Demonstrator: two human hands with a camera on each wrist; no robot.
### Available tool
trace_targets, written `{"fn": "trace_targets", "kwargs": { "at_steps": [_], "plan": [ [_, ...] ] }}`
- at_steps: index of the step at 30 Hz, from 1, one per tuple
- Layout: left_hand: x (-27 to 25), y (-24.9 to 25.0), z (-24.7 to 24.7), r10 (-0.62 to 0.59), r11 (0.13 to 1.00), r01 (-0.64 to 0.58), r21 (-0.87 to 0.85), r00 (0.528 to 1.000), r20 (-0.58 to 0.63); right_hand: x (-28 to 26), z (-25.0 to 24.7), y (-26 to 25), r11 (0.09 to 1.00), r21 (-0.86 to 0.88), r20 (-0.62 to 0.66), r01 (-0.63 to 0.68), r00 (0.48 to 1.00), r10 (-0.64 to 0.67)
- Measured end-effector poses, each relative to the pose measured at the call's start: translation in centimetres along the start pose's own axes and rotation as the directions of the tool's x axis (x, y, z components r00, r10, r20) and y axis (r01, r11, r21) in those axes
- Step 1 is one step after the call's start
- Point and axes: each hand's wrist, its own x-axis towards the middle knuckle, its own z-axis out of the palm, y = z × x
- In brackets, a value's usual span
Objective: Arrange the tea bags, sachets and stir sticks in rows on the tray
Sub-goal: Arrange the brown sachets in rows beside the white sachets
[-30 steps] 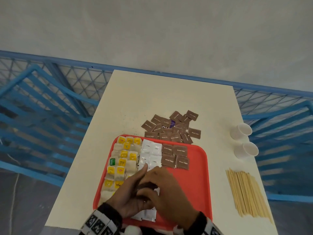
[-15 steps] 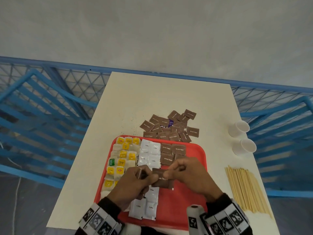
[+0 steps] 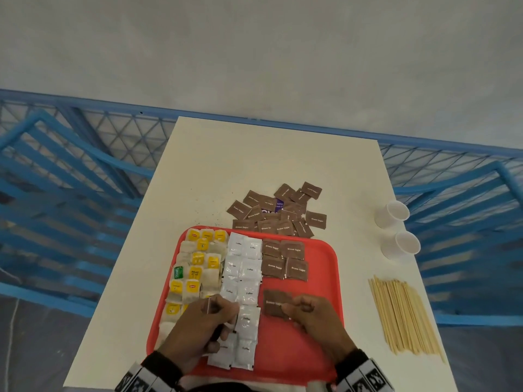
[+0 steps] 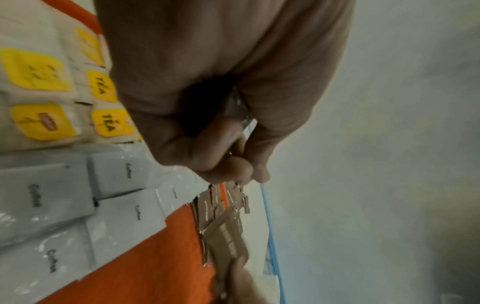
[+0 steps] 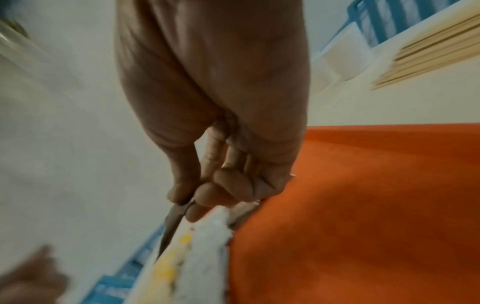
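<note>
- Right hand (image 3: 314, 318) pinches 1 brown sachet (image 3: 276, 302) above the tray (image 3: 322, 278).
- Left hand (image 3: 203, 321) is curled around more sachets (edges visible only).

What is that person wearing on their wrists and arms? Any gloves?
No gloves: the left hand and right hand are bare. Each wrist has a dark cuff, and behind it a band of white blocks printed with black square patterns, like coded tags. No rings or watch are visible.
</note>
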Motion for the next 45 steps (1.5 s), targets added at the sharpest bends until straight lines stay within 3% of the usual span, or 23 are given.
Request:
{"fn": "trace_targets", "kwargs": {
  "at_steps": [6, 15, 19, 23, 28, 31, 34, 36, 39, 45],
  "plan": [
    [-0.1, -0.2, -2.2, -0.035, 0.999, 0.034, -0.031, 0.998, -0.043, 5.8, 0.0, 2.8, 0.988, -0.129, -0.112, -0.08, 0.991, 0.066],
    [-0.2, 0.2, -2.6, -0.1, 0.99, 0.098, -0.097, 0.995, -0.017, 8.0, 1.3, 3.2, 0.932, -0.329, -0.218, -0.151, 0.973, 0.081],
    [-0.3, 0.6, -2.5, -0.128, 0.957, 0.131, -0.261, 0.991, 0.025, 8.4, 1.5, 3.4, 0.906, -0.387, -0.259, -0.17, 0.963, 0.07],
    [-0.4, 1.4, -2.6, -0.116, 0.846, 0.156, -0.511, 0.987, 0.109, 7.8, 2.1, 2.9, 0.853, -0.498, -0.276, -0.153, 0.961, 0.012],
    [-0.7, 1.9, -2.9, -0.057, 0.784, 0.211, -0.583, 0.961, 0.271, 6.0, 2.5, 1.1, 0.879, -0.467, -0.262, -0.094, 0.964, -0.036],
    [-0.6, 2.0, -2.5, 0.005, 0.826, 0.169, -0.539, 0.952, 0.307, 3.6, 2.8, -1.7, 0.89, -0.446, -0.232, 0.099, 0.947, -0.222],
    [-0.5, 2.4, -1.2, 0.035, 0.884, 0.096, -0.458, 0.963, 0.269, 0.1, 4.3, -4.8, 0.889, -0.354, -0.044, 0.29, 0.944, -0.326],
    [-0.5, 2.6, -0.1, 0.055, 0.921, 0.034, -0.387, 0.974, 0.218, -1.4, 5.1, -5.6, 0.903, -0.306, 0.034, 0.3, 0.952, -0.305],
    [-0.6, 2.7, 0.9, 0.096, 0.966, -0.068, -0.25, 0.99, 0.102, -1.9, 4.9, -5.6, 0.917, -0.233, 0.024, 0.324, 0.944, -0.328],
    [-0.9, 2.8, 1.0, 0.104, 0.987, -0.101, -0.122, 0.994, 0.019, -2.3, 3.7, -5.1, 0.967, 0.145, 0.091, 0.21, 0.97, -0.225]
  ]
}}
